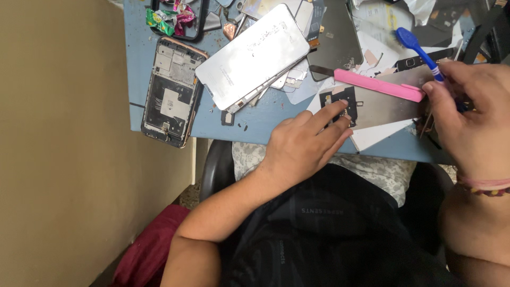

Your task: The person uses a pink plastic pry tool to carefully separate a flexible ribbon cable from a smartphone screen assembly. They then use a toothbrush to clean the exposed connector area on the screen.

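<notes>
Item: thin metal panel [382,103], silver, with a dark patch of small parts at its left end; it is lying flat on white paper at the near edge of the blue counter [255,125].
Handling, as judged: light and stiff, but thin enough to be bending if levered; the bare face is looking slick, and the dark patch is looking fragile. Taking it by the long edges, clear of the patch, is seeming safest.
Left hand [303,146]: lying loosely spread, grasping nothing; the fingertips [340,109] are pressing on the dark patch, pinning the panel down.
Right hand [470,114]: grip clenched around a blue-handled tool [419,50], resting over the panel's right end.
Across the panel: pink pry tool [380,85], lying loose.
Nearby: silver phone back [252,56]; opened phone frame [171,90] to the far left, well apart.
</notes>
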